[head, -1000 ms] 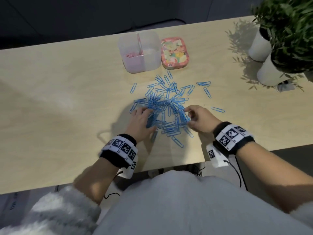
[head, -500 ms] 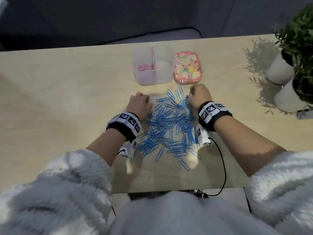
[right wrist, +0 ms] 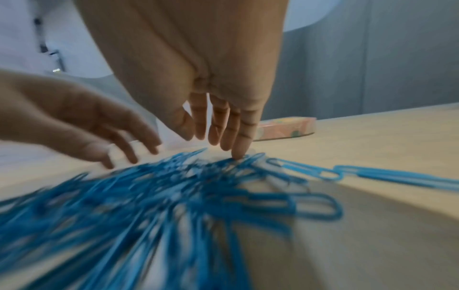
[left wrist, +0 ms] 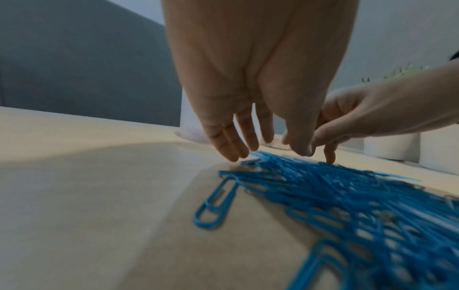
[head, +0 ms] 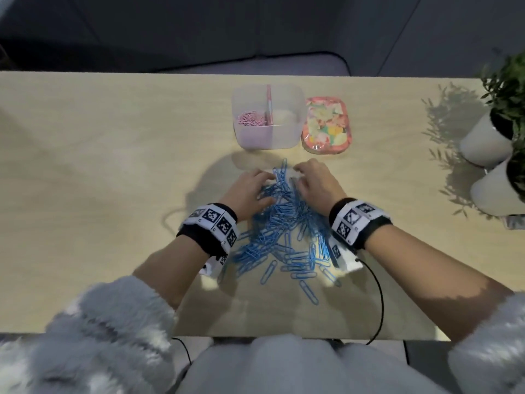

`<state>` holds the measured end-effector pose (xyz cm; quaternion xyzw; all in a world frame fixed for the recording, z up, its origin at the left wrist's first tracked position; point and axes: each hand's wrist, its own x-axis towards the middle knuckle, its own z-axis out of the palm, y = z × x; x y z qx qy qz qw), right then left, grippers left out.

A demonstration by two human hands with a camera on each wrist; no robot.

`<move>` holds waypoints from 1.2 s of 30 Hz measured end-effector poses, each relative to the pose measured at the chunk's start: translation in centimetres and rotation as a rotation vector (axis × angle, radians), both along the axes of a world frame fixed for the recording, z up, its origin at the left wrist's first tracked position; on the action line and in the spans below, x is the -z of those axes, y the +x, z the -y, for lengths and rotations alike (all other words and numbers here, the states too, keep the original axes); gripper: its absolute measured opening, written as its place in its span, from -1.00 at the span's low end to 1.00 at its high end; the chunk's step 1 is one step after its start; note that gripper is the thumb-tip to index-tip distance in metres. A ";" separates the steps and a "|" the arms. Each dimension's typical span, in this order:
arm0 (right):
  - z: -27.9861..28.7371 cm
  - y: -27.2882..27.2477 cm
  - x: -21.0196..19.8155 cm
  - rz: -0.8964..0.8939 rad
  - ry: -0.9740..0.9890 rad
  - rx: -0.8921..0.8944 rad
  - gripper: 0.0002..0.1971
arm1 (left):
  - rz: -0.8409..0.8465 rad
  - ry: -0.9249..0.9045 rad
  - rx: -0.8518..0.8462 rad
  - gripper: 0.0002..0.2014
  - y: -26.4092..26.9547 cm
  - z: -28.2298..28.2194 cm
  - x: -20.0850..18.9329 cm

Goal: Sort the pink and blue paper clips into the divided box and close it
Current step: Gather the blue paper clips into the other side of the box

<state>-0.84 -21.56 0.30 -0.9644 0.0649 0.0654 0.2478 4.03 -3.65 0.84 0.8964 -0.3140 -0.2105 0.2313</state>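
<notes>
Flanking the blue paper clips [head: 284, 231], both hands touch the mixed-direction heap.

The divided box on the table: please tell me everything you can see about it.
The divided box is a translucent, plastic-looking square tub with rounded corners. It stands upright and open on the wooden table, beyond the blue paper clips. A pink divider splits it in two. The left compartment holds pink paper clips; the right one looks empty. Its floral lid lies flat just to its right. Neither hand touches it.

box [head: 267, 137] and lid [head: 326, 125] just beyond clips [head: 284, 231]
</notes>
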 end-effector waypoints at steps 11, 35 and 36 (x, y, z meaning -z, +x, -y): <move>-3.4 0.0 -0.2 -0.178 -0.078 -0.212 -0.46 | -0.018 0.132 0.043 -0.58 -0.1 -1.3 -0.5; 2.1 11.9 -7.5 0.198 0.435 0.464 -0.93 | -0.038 -0.129 -0.181 -0.88 0.7 -2.0 -2.0; 2.2 12.8 -7.3 0.165 0.437 0.467 -0.89 | -0.049 -0.159 -0.200 -0.89 1.1 -1.8 -2.5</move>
